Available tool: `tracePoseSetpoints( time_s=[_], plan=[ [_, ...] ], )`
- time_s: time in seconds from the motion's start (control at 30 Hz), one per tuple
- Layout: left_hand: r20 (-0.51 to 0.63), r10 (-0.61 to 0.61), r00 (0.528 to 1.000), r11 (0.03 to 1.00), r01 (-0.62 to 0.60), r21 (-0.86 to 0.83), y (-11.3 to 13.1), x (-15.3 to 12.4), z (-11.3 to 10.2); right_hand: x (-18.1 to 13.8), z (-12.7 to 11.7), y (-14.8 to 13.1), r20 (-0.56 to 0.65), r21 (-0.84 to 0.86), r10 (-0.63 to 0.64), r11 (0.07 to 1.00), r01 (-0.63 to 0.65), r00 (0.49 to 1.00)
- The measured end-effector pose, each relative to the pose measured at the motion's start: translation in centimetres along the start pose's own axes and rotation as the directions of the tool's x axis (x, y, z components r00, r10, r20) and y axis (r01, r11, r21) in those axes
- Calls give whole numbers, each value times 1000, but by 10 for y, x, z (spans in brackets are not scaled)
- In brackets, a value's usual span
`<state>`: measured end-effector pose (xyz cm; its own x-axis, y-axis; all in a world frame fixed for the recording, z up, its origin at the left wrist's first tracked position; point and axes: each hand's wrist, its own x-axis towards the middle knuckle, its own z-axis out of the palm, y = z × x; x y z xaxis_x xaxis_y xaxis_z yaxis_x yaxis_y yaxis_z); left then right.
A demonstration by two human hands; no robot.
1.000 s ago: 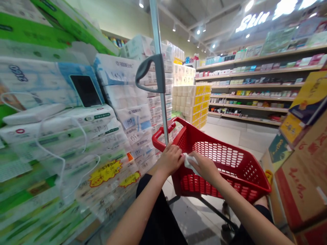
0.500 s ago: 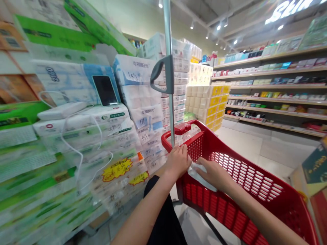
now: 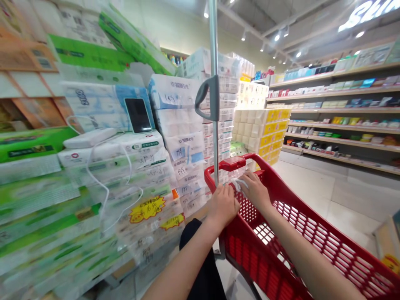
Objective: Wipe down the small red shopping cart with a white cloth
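My left hand is closed over the near rim of a red plastic shopping cart, close to the corner by the handle. In my right hand, a crumpled white wipe or tissue is held against the red bar at the handle end. Most of the wipe is hidden under the fingers. A metal pole with a grey grip rises at that corner. The cart's red handle lies just beyond both hands.
Stacked tissue packs stand to the left, with yellow price signs. On them a phone leans upright, beside a white device with a cable. Stocked shelves line the right. A box stands at the right edge.
My right hand has moved with the wipe from the near side rim up to the bar at the handle end. My left hand stays on the rim. The view has shifted slightly left.
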<state>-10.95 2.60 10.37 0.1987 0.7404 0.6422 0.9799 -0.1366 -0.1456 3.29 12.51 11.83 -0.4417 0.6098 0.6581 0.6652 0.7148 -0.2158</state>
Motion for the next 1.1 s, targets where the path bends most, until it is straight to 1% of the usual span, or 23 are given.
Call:
tracePoseSetpoints(
  time_s=[0.1, 0.17, 0.23, 0.3, 0.4, 0.47, 0.53, 0.6, 0.73, 0.8, 0.83, 0.9, 0.97, 1.03, 1.1],
  plan=[
    [-6, -4, 1000, 1000, 4, -6, -1, -2, 0, 10, -4, 36, -7, -70, 90, 993, -90, 996],
    [-13, -3, 1000, 1000, 3, -5, -1, -2, -2, 14, -6, 45, -19, -126, 156, 980, -157, 988],
    [-12, 1, 1000, 1000, -1, -2, 0, 0, -6, 12, -6, 37, -31, -171, 162, 971, -165, 986],
    [11, 0, 1000, 1000, 0, 0, 2, 5, -11, 5, -3, 17, -20, -173, 88, 981, -90, 996],
    [49, -48, 998, 999, 48, 5, 5, 14, -17, -9, 3, -12, 29, -69, -63, 995, 65, 998],
    [37, -96, 995, 995, 96, 2, 6, 18, -18, -13, 6, -17, 43, 7, -106, 994, 105, 993],
    [12, -124, 992, 992, 124, -12, 7, 17, -17, -11, 7, -5, 40, 35, -108, 994, 106, 993],
    [-2, -130, 991, 991, 130, -28, 7, 12, -14, -4, 6, 20, 16, 15, -66, 998, 66, 998],
    [-9, -84, 996, 995, 83, -59, 5, 4, -9, 10, 6, 73, -78, -56, 109, 992, -113, 991],
    [-22, -55, 998, 996, 53, -72, 5, 2, -8, 13, 5, 82, -100, -80, 154, 984, -162, 983],
    [-28, -49, 998, 996, 47, -78, 6, 2, -7, 12, 5, 80, -103, -87, 154, 983, -163, 983],
    [-29, -54, 998, 995, 51, -88, 7, 2, -6, 8, 5, 62, -81, -83, 101, 991, -108, 992],
    [-21, -61, 998, 994, 59, -96, 8, 2, -4, 4, 5, 35, -9, -51, -25, 998, 25, 1000],
    [-16, -67, 998, 993, 65, -103, 9, 2, -3, 2, 4, 11, 79, 6, -179, 984, 179, 981],
    [-13, -71, 997, 992, 69, -109, 9, 0, -4, 4, 3, 4, 131, 60, -284, 959, 279, 950]
  ],
)
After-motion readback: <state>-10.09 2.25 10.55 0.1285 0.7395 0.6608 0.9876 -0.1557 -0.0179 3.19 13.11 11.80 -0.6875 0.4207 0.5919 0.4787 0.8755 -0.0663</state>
